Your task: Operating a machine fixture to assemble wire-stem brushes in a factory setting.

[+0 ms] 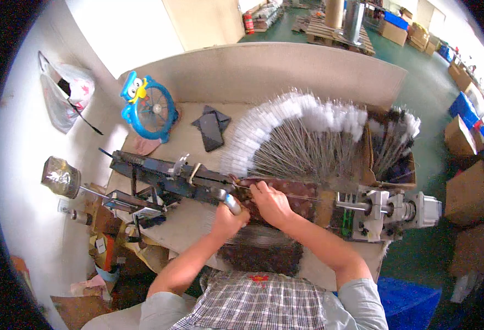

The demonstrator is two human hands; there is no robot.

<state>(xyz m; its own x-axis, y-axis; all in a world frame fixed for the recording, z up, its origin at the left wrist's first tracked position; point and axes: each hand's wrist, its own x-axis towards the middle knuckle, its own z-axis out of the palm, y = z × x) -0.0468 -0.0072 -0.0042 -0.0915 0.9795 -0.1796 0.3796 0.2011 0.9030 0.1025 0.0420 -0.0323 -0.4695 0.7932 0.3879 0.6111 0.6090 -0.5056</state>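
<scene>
From the head view, our left hand (pixel 226 219) is clenched around a metal handle (pixel 232 204) on the dark machine (pixel 165 179), while our right hand (pixel 270 202) pinches a thin wire (pixel 308 197) stretched rightward toward the motor (pixel 412 209). Finished white-tipped brushes (pixel 297 132) fan out on the counter (pixel 198 220) beyond, kept clear of the work.

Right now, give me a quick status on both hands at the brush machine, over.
Left hand closed on a metal handle. Right hand pinching the thin wire at the machine. Fan of white-tipped brushes behind, clear of the hands.
</scene>
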